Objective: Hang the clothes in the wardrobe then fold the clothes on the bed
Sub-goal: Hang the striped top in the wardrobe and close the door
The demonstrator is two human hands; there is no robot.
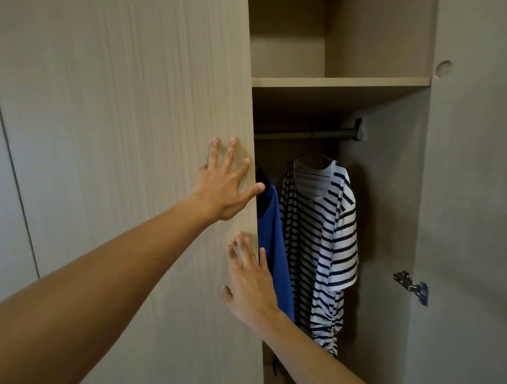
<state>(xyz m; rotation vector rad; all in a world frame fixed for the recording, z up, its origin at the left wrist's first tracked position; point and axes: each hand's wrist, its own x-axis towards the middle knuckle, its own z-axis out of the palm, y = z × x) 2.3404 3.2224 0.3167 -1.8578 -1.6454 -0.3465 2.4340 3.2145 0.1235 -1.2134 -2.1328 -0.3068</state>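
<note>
Pushing flat on the door [132,159], the left hand [226,188] and right hand [250,283] have fingers spread, maybe to shut it. At three o'clock, the blue top [273,250] and striped top [319,240] hang from the rail [306,134].

Only bare limbs of the person show: the left forearm [99,287], smooth and unclothed along all its visible length, ends in a bare left hand [223,190] with slim fingers and short nails, and the right forearm [312,357] is likewise unclothed up to the bare, slightly blurred right hand [250,289].
</note>
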